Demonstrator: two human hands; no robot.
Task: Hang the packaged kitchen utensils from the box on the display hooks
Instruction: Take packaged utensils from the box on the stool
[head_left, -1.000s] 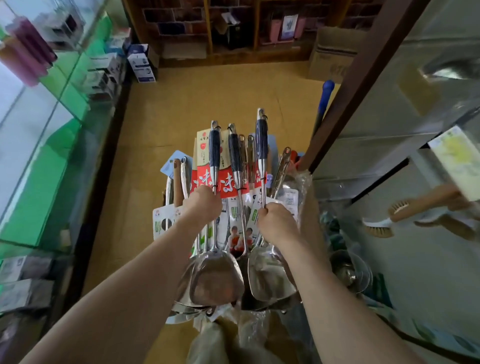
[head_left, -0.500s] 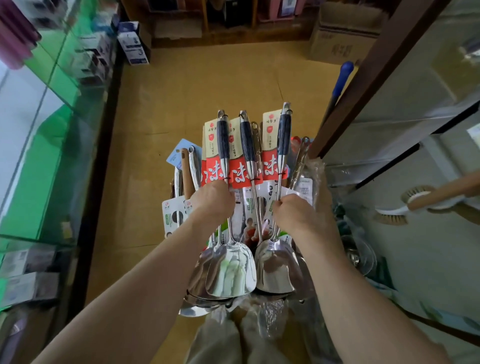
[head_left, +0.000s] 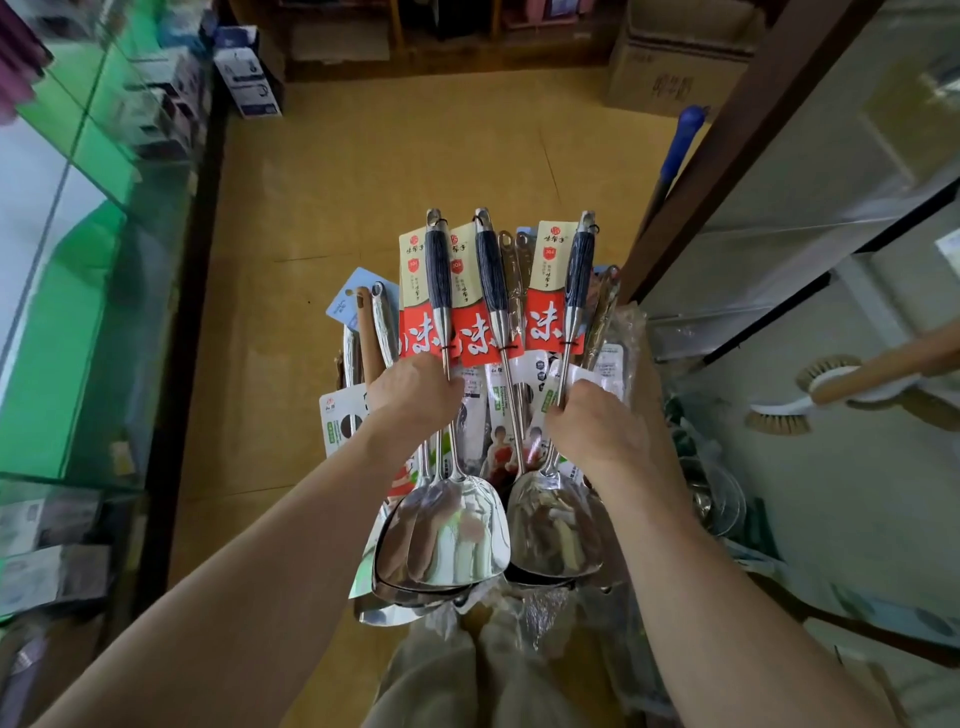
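A bundle of steel spatulas with dark blue handles and red-and-cream cards fills the middle of the head view. My left hand (head_left: 413, 395) grips the shaft of the left spatula (head_left: 439, 275). My right hand (head_left: 592, 421) grips the shaft of the right spatula (head_left: 579, 270). A middle spatula (head_left: 488, 275) stands between them. Their shiny blades (head_left: 457, 535) point toward me, handles away. More packaged utensils (head_left: 343, 421) lie under them in plastic wrap. The box itself is hidden beneath the bundle, and no hooks are clearly seen.
A glass counter with green shelves (head_left: 78, 260) runs along the left. On the right stands a glass case with a brown frame (head_left: 727, 156), and a wooden-handled brush (head_left: 852, 384) sticks out. Cardboard boxes (head_left: 670, 67) sit on the yellow floor ahead.
Both hands have drawn the spatulas a little higher and fanned them apart. The view has tilted further down toward the floor.
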